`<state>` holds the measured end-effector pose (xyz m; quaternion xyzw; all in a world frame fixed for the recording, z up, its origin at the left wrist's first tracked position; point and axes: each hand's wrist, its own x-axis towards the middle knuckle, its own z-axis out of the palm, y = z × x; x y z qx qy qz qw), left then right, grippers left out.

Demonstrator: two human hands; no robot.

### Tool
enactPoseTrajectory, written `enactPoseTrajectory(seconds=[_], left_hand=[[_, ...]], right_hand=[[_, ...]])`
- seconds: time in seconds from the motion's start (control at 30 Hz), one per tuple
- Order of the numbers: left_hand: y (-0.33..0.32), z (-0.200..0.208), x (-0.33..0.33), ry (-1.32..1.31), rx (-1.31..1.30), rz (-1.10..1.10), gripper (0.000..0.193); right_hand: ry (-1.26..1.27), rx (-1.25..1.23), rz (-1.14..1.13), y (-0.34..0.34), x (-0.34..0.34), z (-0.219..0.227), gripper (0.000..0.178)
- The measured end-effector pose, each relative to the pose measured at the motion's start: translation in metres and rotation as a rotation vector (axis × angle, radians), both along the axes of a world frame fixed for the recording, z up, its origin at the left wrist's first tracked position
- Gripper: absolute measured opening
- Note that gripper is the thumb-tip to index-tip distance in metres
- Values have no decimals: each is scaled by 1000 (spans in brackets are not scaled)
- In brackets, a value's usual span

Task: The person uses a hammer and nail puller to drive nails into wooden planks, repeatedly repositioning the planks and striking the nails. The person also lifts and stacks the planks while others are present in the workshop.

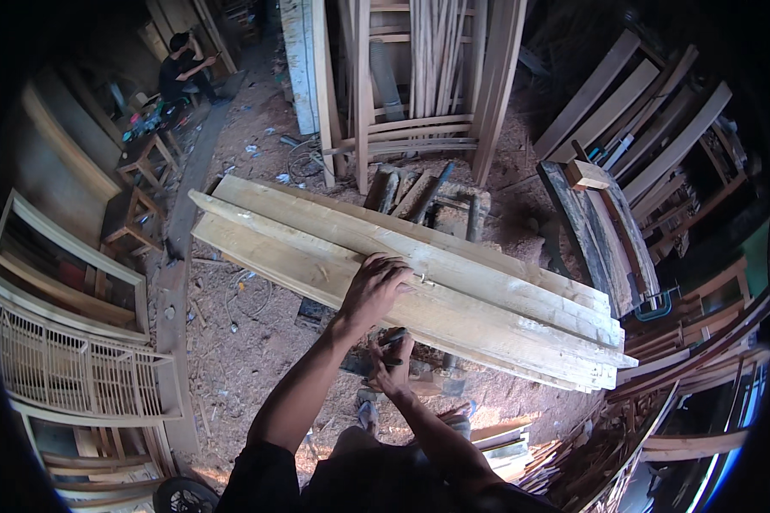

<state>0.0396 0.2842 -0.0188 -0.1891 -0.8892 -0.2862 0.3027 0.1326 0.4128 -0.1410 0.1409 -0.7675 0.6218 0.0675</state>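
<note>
Several long pale wooden boards point(488, 265) lie stacked at a slant in front of me, with a narrower board point(282, 232) on top. My left hand point(378, 286) is closed on that top board, its fingers curled over the edge. Just beyond the fingertips is a small whitish piece point(424, 280), too small to name. Below the near edge of the stack, close to my body, my right hand point(392, 368) is wrapped round a short dark object point(393, 338); its kind cannot be made out.
A dark, worn work stand point(453, 209) partly shows beneath the boards. Tall timber frames point(364, 94) stand ahead. At right, a wood block point(587, 175) sits on leaning planks by a blue-green clamp point(656, 306). Lattice panels point(77, 359) line the left. A person point(184, 73) sits far left.
</note>
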Motion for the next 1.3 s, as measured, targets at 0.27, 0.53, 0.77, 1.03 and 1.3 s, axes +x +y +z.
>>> enactPoseTrajectory(seconds=[0.27,0.53,0.77,1.03,1.3], left_hand=[[5,-1,3,-9,-16,11,35],[12,12,4,-88,-145,-8,40],[10,28,1,-218,-352,-66,51],[15,23,8,-255,-287,-15,30],[12,-9,40,-270,-172,123,51]], right_hand=[[-152,94,62,13,27,36,49],[-338,-510,365,9,25,11,87],[81,-491,340,21,30,37,99],[-80,-632,-46,76,25,121,20],[-164,-775,-506,275,72,128,19]])
